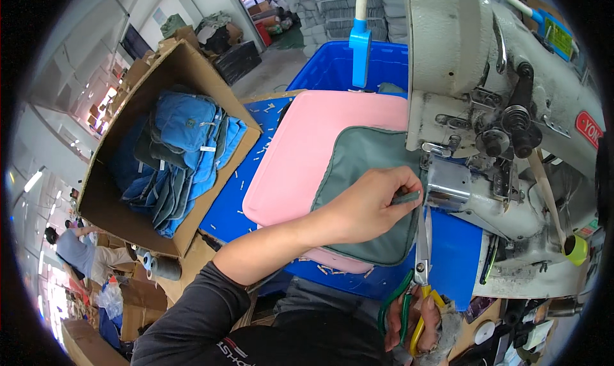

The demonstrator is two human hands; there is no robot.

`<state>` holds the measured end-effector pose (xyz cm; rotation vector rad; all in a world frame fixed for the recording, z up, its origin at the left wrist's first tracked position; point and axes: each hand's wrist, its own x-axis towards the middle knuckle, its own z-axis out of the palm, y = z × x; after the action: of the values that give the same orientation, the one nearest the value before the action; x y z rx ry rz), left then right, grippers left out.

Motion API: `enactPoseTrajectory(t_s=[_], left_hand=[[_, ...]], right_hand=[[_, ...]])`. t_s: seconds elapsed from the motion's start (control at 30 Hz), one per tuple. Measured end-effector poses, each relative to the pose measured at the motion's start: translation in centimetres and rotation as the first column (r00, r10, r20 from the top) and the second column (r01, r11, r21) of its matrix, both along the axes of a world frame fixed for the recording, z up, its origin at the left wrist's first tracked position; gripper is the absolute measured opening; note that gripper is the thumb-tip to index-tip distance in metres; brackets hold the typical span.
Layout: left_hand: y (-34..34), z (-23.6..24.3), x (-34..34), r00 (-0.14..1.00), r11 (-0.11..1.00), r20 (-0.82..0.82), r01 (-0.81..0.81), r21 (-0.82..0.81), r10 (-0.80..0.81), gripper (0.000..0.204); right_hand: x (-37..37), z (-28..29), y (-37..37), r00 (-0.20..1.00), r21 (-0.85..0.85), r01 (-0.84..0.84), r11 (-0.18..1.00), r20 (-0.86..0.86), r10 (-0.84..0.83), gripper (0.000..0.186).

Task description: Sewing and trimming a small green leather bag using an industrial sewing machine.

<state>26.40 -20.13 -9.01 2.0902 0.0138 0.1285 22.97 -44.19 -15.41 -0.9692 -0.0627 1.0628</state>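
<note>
step: trimming at sewing machine (486, 110) | left hand (368, 206) pinches grey-green pouch (364, 193) edge on pink case (313, 155) | right hand (416, 324) grips scissors (422, 251) | next: blades likely must meet the pinched tab squarely

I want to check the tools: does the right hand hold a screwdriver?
No, the right hand holds scissors with green and yellow handles, their blades pointing up beside the grey-green pouch.

Item count at sewing station
One sewing machine (499, 104), one pair of scissors (419, 264), one grey pouch (364, 187), one pink case (307, 155), one cardboard box (121, 200), one blue crate (326, 69).
</note>
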Motion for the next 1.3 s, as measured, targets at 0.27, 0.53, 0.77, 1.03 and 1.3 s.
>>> enactPoseTrajectory(t_s=[0.27, 0.53, 0.77, 1.03, 1.3], left_hand=[[0.0, -0.2, 0.1, 0.999, 1.000, 0.051, 0.020, 0.017, -0.021, 0.010], [-0.3, 0.0, -0.1, 0.997, 0.999, 0.073, 0.000, 0.039, -0.003, 0.010], [-0.7, 0.0, -0.3, 0.998, 0.999, 0.046, -0.028, -0.029, 0.030, 0.010], [-0.7, -0.3, -0.3, 0.997, 1.000, 0.077, -0.014, -0.027, 0.016, 0.010], [-0.5, -0.8, -0.4, 0.999, 1.000, 0.053, -0.002, -0.012, 0.003, 0.011]], right_hand=[[0.0, 0.8, 0.5, 0.998, -0.046, 0.067, 0.997, 0.005, -0.067, 0.052], [0.6, -0.7, 0.5, 0.998, -0.149, 0.058, 0.987, -0.005, -0.059, 0.051], [0.2, 0.5, 2.2, 0.912, -0.278, 0.255, 0.926, 0.387, -0.135, 0.055], [-0.8, 0.6, 1.9, 0.992, -0.047, 0.124, 0.991, 0.039, -0.122, 0.051], [-0.5, 0.6, 2.5, 0.993, 0.032, 0.115, 0.993, -0.040, -0.114, 0.052]])
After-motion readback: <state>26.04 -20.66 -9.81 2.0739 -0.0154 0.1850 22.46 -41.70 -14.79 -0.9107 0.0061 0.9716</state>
